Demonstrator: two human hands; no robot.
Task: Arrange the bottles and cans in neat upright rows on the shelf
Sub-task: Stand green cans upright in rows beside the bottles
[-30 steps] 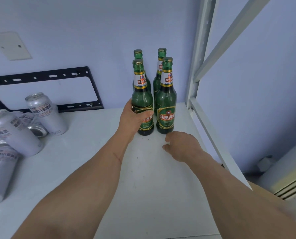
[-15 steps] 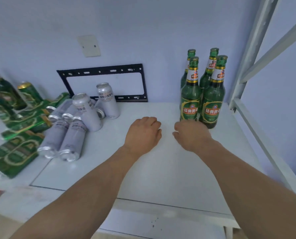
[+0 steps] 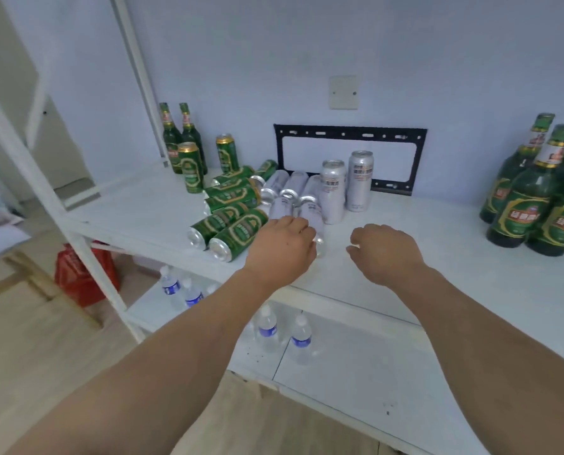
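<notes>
Nearest, your left hand [image 3: 282,247] lies over the front end of a lying silver can [image 3: 310,213], fingers curved down upon it; whether they truly grip it is hidden beneath the hand, so I cannot tell. Your right hand [image 3: 385,252] hovers just beside it over bare shelf [image 3: 438,257], fingers loosely curled and holding nothing, probably ready to help steady the can as it is stood up.

Just left of your left hand, green cans [image 3: 238,234] lie tumbled on their sides, ends toward you, touching one another. Behind your hands more silver cans [image 3: 282,188] lie flat in a cluster, and beside these two upright silver cans [image 3: 346,188] stand touching, a likely start of a row to extend.

Far right, a group of green bottles [image 3: 536,205] stands upright and close together, seemingly already arranged. Far left at the back, two bottles [image 3: 180,136] stand by the post [image 3: 139,80], with two upright green cans [image 3: 208,162] in front of them.

Judging by this, the bottles are largely sorted and the lying cans are what remain. Round cans on their sides may roll off the front edge, so lift rather than drag.

Below, water bottles [image 3: 267,330] stand on the lower shelf.
</notes>
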